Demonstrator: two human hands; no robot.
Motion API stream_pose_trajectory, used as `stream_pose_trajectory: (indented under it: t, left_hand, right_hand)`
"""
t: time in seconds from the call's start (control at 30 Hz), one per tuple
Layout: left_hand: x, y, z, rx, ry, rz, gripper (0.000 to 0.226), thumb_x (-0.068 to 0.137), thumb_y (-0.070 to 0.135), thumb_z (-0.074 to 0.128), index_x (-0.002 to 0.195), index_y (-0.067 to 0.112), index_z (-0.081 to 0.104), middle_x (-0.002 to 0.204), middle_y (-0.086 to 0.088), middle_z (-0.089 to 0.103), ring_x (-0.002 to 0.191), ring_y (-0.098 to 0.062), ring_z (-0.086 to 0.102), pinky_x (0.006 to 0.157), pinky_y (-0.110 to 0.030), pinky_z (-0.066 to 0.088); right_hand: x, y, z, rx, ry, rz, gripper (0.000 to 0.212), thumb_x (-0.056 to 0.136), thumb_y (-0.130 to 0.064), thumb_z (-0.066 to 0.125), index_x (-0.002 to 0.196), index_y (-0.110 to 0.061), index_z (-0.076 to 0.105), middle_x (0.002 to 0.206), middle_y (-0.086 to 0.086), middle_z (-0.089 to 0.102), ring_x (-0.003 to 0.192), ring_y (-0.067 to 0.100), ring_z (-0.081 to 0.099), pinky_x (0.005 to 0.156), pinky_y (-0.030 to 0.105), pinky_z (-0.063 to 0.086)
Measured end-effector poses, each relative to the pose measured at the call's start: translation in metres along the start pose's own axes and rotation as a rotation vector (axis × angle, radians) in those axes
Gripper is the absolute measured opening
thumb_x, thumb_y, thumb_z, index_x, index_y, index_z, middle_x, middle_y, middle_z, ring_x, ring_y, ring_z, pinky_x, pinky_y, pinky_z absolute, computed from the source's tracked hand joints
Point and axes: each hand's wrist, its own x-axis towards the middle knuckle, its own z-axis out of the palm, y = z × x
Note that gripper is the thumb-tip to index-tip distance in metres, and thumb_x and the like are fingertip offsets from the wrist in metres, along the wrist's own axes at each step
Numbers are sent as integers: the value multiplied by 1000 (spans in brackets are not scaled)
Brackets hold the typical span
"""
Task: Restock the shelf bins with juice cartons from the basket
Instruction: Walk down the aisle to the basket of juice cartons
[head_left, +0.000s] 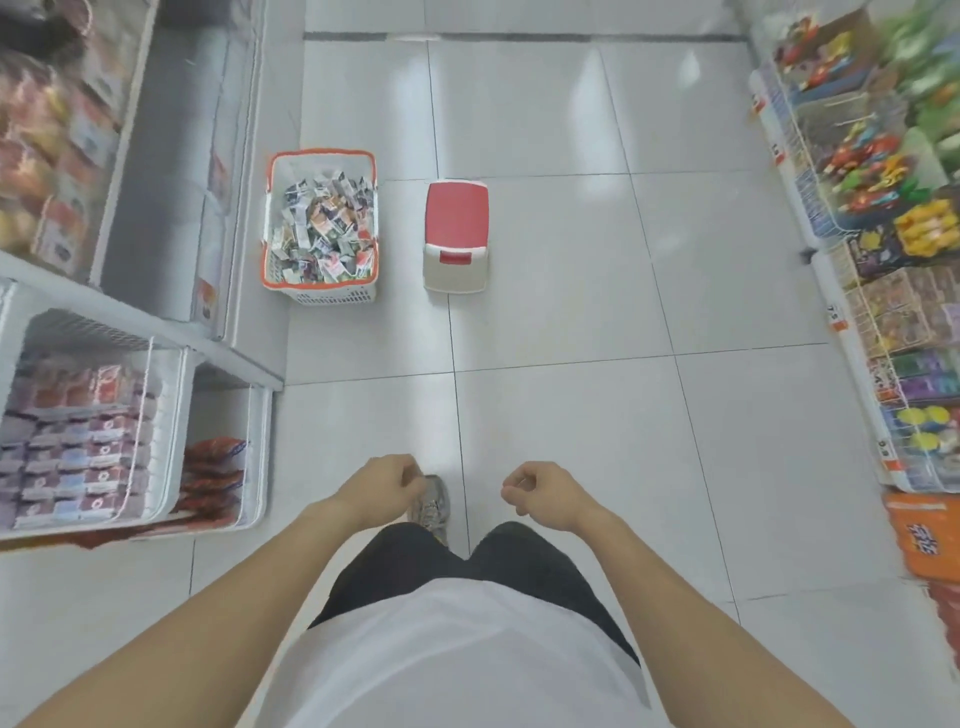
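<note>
Left hand (383, 480) and right hand (535, 491) out in front at waist height, fingers loosely curled inward, each grip slack and holding nothing, touching nothing. Apart from each other, with a shoe (431, 501) showing on the floor (571, 291) between and below them. Well ahead on the tiles, orange-rimmed white basket (321, 221) heaped with small juice cartons (324, 228), probably mixed flavours, though blurred. Set close against the base of the left-hand shelving. Just beside its right wall, a red-topped stool (456, 234), not touching. Nearer on the left, white shelf bins (171, 415) jutting into the aisle, packed with rows of cartons. Wire racks (852, 312) of goods lining the right edge. Wide bare tile between the two sides.
</note>
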Motion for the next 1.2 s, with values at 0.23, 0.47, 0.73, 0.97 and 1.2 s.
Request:
stream_pose_trajectory:
  t: [0.23,0.47,0.73,0.97,1.2]
  left_hand:
    - [128,87,-120,71,-32,75,15,94,28,53,95,18,65,98,5,66,86,-13,61,80,-31,51]
    - [260,183,-198,107,-64,58,19,97,30,52,102,17,65,103,4,66,93,-17,61,83,-31,50]
    - [378,267,-287,20,-19,-8,19,96,32,52,100,19,65,104,1,68,95,-19,62,90,-36,51]
    - [486,298,-363,-191,15,-91,20,96,30,52,93,14,63,97,-3,69,90,-21,65,84,-35,52]
    - [571,313,-478,-338,95,-181,19,95,30,52,81,18,57,87,-1,65,82,-23,59,69,-30,45]
  right_hand:
    - [70,-57,-112,184,160,2,7,92,-28,61,95,-22,65,96,-4,67,88,17,68,65,19,46]
    - [169,-81,-235,122,105,38,7,93,-31,63,95,-25,63,99,-7,64,93,13,61,69,17,42]
    - [282,-168,-425,43,94,16,9,94,-29,62,98,-22,64,96,-4,67,95,16,66,64,19,43]
    - [408,-274,-543,-96,25,-33,2,94,-28,62,93,-26,62,100,0,68,95,20,68,63,21,45]
    - [515,-415,-633,-374,-90,-73,10,94,-27,61,100,-19,64,99,0,68,88,18,66,63,19,44]
